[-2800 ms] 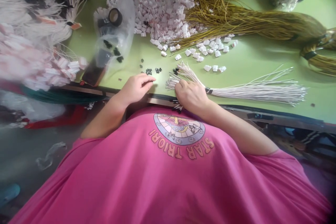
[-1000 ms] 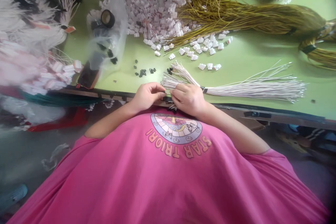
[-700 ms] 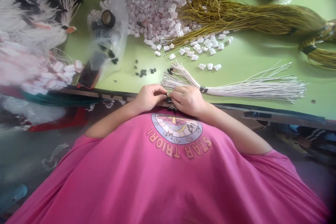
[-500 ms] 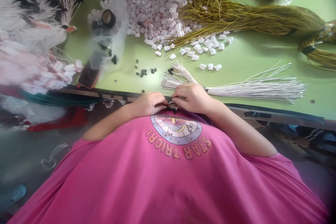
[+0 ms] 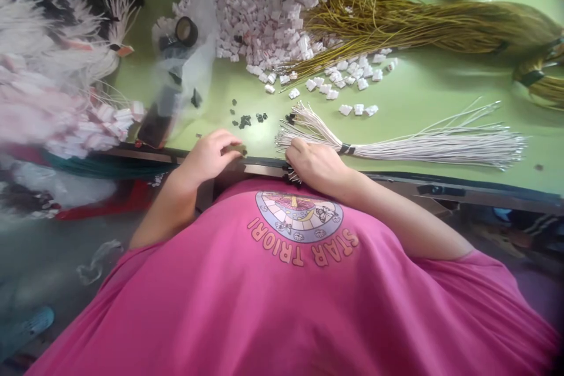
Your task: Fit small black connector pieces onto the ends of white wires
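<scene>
My right hand (image 5: 315,161) is closed over the left end of a bundle of white wires (image 5: 423,150). Its fingers curl round some of the wires, and the exact hold is hidden under the hand. Black tape (image 5: 347,148) binds the bundle just beyond the hand. Several wire ends with small black connectors (image 5: 291,175) hang below my fingers at the table edge. To the left, my left hand (image 5: 212,155) has thumb and forefinger apart at the table edge. A small black connector (image 5: 244,153) lies by its fingertips.
Several loose black connectors (image 5: 245,121) lie ahead on the green table (image 5: 462,82). Farther back are a heap of white connectors (image 5: 259,17) and a yellow wire bundle (image 5: 423,23). A tape roll (image 5: 185,31) on a plastic bag and a phone-like dark object (image 5: 155,124) are at the left.
My left hand has moved left, away from my right hand and the wire ends, and its fingers have parted. My right hand has stayed at the white wires.
</scene>
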Demonstrator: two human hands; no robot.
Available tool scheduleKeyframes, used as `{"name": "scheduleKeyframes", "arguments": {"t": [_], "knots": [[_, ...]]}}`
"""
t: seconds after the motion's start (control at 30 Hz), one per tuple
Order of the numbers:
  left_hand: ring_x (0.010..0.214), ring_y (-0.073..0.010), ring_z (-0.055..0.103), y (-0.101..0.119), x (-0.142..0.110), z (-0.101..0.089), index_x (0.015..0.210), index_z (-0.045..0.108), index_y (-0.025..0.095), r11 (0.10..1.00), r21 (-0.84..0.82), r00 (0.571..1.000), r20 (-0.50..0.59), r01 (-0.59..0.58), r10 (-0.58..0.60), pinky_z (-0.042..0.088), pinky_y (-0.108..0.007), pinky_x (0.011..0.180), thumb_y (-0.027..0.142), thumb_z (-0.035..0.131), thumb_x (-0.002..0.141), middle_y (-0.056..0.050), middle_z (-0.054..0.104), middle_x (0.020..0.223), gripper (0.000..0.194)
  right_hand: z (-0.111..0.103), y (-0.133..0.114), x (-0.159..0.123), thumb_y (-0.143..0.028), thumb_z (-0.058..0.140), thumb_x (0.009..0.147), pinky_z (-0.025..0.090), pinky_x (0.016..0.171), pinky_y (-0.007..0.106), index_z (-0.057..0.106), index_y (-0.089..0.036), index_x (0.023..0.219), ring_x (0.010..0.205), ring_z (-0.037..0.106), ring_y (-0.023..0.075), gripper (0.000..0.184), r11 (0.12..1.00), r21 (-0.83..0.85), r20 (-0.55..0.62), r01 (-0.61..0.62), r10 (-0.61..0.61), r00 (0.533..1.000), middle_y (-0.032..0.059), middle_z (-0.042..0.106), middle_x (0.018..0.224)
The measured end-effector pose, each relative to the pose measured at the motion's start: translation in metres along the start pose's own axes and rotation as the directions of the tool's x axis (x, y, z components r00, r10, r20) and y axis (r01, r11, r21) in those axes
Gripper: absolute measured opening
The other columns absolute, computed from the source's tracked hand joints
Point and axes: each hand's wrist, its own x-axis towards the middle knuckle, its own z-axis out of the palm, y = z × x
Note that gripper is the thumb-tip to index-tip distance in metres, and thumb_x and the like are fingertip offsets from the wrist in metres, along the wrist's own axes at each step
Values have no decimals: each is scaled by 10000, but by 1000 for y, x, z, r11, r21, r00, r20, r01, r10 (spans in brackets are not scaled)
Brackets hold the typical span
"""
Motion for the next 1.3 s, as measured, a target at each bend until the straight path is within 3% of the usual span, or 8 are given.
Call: {"name": "scheduleKeyframes", "arguments": {"t": [0.13,0.3,0.43,0.6,0.77,1.03,1.13,1.3], "knots": [[849,-157,599,-1,5,4,963,686,210,1000,-19,994,111,-8,10,497,-316,805,249,572,847,-46,627,953,167,1,-1,0,-152,215,937,153,506,302,576,-116,938,549,293,98,362,999,-32,-4,23,-23,1000,115,561,971],[877,-170,606,10,9,8,925,667,187,998,-40,993,115,41,-36,492,-338,837,238,548,851,-48,649,944,148,6,3,-3,-188,263,938,158,498,293,588,-120,937,541,298,91,332,999,24,-72,45,-43,996,106,586,964],[844,-143,628,30,12,13,975,642,175,955,-262,989,85,136,-118,510,-308,824,215,526,853,-43,685,942,172,12,9,-6,-315,370,930,234,522,276,615,-128,969,610,421,113,311,980,177,-181,94,-61,982,77,614,849],[832,-138,647,51,18,27,990,648,155,851,-499,982,163,168,-98,539,-282,782,218,558,827,-60,698,968,196,20,15,-6,-276,403,912,357,604,259,659,-156,896,710,527,129,283,908,352,-344,225,-98,934,63,629,829],[645,-100,633,55,21,36,1010,662,149,679,-665,944,303,310,-134,560,-255,645,251,536,861,-57,699,878,220,20,14,-3,-220,449,864,428,690,257,649,-143,801,707,558,128,223,856,494,-403,153,70,913,55,641,751],[540,-61,543,67,28,39,946,600,152,351,-825,895,385,443,-225,596,-267,592,171,573,839,19,567,660,112,19,13,-3,-206,458,849,437,694,257,642,-143,779,686,558,126,207,849,512,-411,133,107,905,53,641,725],[544,-69,562,67,28,41,871,578,147,304,-833,883,399,462,-249,609,-290,606,187,589,835,23,554,631,54,22,14,-2,-192,458,840,437,697,258,635,-153,775,698,557,129,193,855,500,-434,140,107,895,51,639,730],[618,-104,631,67,25,45,908,596,143,300,-827,872,396,475,-287,618,-309,666,157,653,772,6,618,672,149,25,13,-1,-179,449,836,426,654,251,628,-149,752,672,545,127,199,878,451,-478,159,87,874,52,627,706]]}}
